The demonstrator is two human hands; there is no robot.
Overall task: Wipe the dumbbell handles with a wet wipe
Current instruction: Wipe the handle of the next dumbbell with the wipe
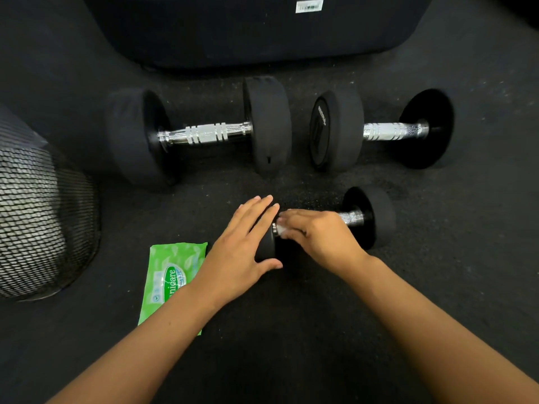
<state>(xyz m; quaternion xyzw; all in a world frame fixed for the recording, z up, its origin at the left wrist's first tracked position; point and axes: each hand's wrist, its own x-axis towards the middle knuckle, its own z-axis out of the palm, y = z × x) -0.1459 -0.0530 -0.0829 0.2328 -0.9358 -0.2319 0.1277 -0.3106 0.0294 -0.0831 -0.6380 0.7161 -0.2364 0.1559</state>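
A small black dumbbell (pixel 372 215) lies on the floor in front of me. My left hand (pixel 245 243) rests flat on its left weight, fingers straight, thumb under the rim. My right hand (pixel 318 234) wraps over the chrome handle and holds a white wet wipe (pixel 281 228) against it; only a corner of the wipe shows. The handle's right end (pixel 351 218) is bare. Two larger dumbbells lie farther back: one at the left (pixel 204 132) and one at the right (pixel 390 131), both with chrome handles.
A green pack of wet wipes (pixel 172 272) lies on the black rubber floor, partly under my left forearm. A black mesh bin (pixel 38 217) stands at the left. A dark padded object (pixel 253 27) sits behind the dumbbells.
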